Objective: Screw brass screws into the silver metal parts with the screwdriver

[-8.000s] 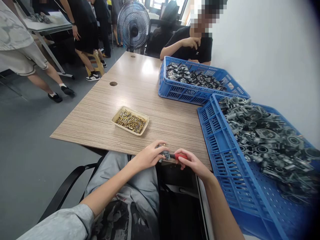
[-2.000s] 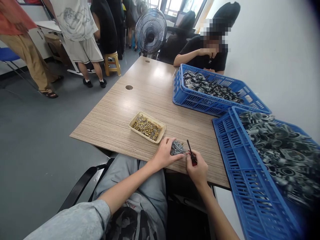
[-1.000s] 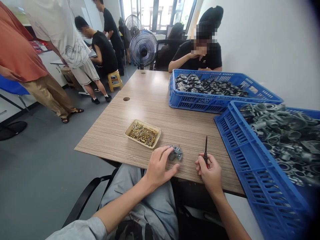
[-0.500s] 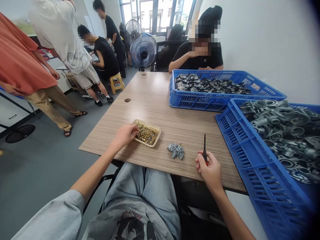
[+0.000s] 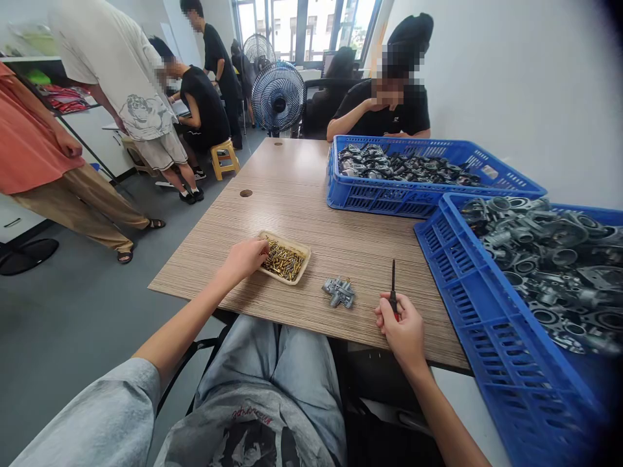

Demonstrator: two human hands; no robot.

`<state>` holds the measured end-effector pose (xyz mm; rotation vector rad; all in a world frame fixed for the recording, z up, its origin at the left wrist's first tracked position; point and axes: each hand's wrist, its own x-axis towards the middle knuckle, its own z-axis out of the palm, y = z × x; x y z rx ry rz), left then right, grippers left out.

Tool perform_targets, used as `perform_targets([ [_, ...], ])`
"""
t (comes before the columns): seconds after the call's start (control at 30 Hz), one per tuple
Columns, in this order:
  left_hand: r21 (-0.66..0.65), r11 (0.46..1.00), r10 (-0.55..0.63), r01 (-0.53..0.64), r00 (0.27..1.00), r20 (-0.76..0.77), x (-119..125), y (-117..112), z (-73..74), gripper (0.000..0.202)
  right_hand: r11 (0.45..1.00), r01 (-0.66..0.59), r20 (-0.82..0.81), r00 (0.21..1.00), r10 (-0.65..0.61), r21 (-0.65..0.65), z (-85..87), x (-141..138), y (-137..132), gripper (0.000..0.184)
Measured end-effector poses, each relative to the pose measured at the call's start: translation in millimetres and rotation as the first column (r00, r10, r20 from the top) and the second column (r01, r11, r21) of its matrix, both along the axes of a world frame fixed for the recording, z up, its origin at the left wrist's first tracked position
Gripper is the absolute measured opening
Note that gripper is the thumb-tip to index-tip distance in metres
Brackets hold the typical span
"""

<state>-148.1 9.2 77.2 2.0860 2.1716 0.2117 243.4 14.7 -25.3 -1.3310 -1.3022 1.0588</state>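
Note:
My left hand (image 5: 246, 258) reaches over the left edge of a shallow cream tray (image 5: 305, 267), its fingertips drawn together among small brass-coloured threaded pieces (image 5: 282, 259). What the fingertips pinch, if anything, is hidden. In my right hand (image 5: 403, 327) is a screwdriver (image 5: 393, 285) with a black and red handle, its dark shaft pointing away from me over the table. Between the two hands a grey metal carburetor body (image 5: 339, 292) lies on the wood-grain table (image 5: 302, 214), touched by neither hand.
A blue crate (image 5: 487, 331) heaped with grey metal castings stands on the right. Behind it, another blue crate (image 5: 389, 202) holds similar parts. Across the table sits a person in black (image 5: 413, 107). A fan (image 5: 279, 97) and several people are farther back on the left.
The view has shifted slightly. Both hands keep nearly the same positions, the left at the tray and the right around the screwdriver. People at the left have changed posture.

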Motion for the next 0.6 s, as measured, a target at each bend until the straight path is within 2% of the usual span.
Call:
perform_targets([
  [0.17,-0.048,0.998,-0.045,0.044,0.999,-0.027,4.9,5.2,-0.8,0.022,1.0,-0.002,0.009,1.0,0.002,0.005,1.1,-0.5,-0.4,0.046],
  [0.3,-0.026,0.995,-0.099,0.099,0.995,-0.005,4.2,7.1,-3.3,0.024,1.0,-0.009,0.007,1.0,0.009,0.0,4.1,-1.2,-1.8,0.046],
  [0.37,0.035,0.991,-0.135,0.133,0.989,0.062,2.0,6.4,-3.5,0.025,1.0,-0.009,0.007,1.0,0.009,0.004,4.5,-1.8,-1.7,0.045],
  [0.43,0.139,0.981,-0.163,0.136,0.964,0.21,1.8,3.6,-2.6,0.025,1.0,-0.002,0.018,1.0,0.002,0.007,4.0,-2.2,-1.3,0.045],
  [0.5,0.23,0.97,-0.18,0.084,0.88,0.439,7.7,-2.6,-1.2,0.024,1.0,0.003,0.032,0.999,-0.003,0.005,2.8,-2.3,-0.8,0.044],
  [0.53,0.241,0.97,-0.176,0.039,0.795,0.58,13.8,-7.5,-0.8,0.024,1.0,0.003,0.036,0.999,-0.003,0.003,2.1,-2.1,-0.6,0.044],
  [0.57,0.217,0.976,-0.154,-0.01,0.668,0.728,22.3,-13.7,-0.8,0.025,1.0,0.003,0.037,0.999,-0.003,0.0,1.5,-1.9,-0.5,0.043],
  [0.6,0.154,0.987,-0.111,-0.051,0.485,0.867,33.0,-21.3,-1.3,0.026,1.0,0.005,0.036,0.999,-0.005,0.0,1.1,-1.7,-0.5,0.043],
])
